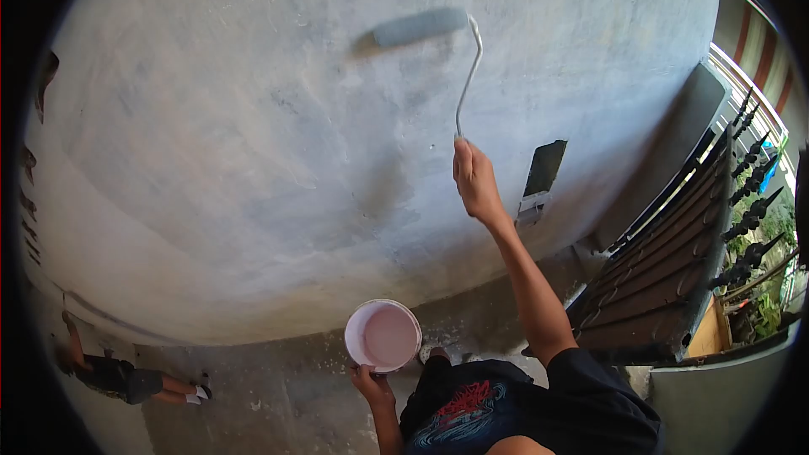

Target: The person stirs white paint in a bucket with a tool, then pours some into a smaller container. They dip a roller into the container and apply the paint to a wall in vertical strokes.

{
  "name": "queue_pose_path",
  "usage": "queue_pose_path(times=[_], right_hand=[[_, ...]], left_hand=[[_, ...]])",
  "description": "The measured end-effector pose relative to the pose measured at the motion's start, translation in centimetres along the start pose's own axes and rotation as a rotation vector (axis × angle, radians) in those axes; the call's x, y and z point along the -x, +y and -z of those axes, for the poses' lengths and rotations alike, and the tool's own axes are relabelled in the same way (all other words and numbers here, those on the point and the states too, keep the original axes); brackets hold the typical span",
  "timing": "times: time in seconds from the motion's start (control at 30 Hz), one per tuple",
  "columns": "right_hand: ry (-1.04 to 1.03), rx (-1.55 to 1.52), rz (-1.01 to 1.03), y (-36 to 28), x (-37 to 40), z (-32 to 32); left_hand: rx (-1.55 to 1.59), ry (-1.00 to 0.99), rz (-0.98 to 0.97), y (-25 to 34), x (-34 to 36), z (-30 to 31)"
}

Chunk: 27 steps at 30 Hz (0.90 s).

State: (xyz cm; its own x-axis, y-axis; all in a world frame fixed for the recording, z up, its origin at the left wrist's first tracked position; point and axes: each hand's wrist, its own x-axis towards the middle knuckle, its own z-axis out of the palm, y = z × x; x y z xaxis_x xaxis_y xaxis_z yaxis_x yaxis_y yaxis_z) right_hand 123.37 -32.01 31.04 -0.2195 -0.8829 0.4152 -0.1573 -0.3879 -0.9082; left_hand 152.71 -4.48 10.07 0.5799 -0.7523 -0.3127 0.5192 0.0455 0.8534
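Note:
My right hand (477, 179) is closed around the handle of a paint roller (420, 27), with the arm stretched up and forward. The roller's grey sleeve lies against or very near the wall (253, 118), and its bent wire frame runs down to my fist. Low in front of my body, my left hand (372, 384) grips the near rim of a white bucket (383, 335). Pale pinkish-looking paint shows inside the bucket. The wall is unevenly coated in whitish grey, with darker patches below the roller.
A rectangular opening (546, 167) sits in the wall right of my arm. A dark metal gate (657, 265) with spikes stands at right, plants beyond it. At far left another person (126, 377) faces a wall. The concrete floor (278, 388) has pale spots.

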Motion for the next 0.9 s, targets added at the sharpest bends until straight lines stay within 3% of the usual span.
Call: queue_pose_path(times=[0.13, 0.3, 0.47, 0.57, 0.8, 0.9], right_hand=[[0.021, 0.06, -0.063, 7.4, 6.0, -1.3], [-0.043, 0.133, -0.306, 17.8, 16.9, -0.6], [-0.05, 0.187, -0.419, 20.8, 22.0, -0.1], [-0.05, 0.154, -0.46, 20.3, 20.7, -0.8], [0.003, 0.096, -0.254, 9.9, 11.6, -0.6], [-0.005, 0.088, -0.217, 8.9, 10.0, 0.1]], left_hand=[[0.007, 0.014, 0.034, 0.2, 0.0, -0.5], [-0.059, -0.06, 0.001, -1.1, -1.4, 1.1], [-0.071, -0.054, 0.017, -0.1, -1.3, 0.2], [-0.075, -0.052, 0.013, -0.2, -2.0, 0.9], [-0.063, -0.054, -0.003, 0.6, -2.3, -0.8], [-0.042, -0.035, -0.01, 0.3, -2.8, -1.2]])
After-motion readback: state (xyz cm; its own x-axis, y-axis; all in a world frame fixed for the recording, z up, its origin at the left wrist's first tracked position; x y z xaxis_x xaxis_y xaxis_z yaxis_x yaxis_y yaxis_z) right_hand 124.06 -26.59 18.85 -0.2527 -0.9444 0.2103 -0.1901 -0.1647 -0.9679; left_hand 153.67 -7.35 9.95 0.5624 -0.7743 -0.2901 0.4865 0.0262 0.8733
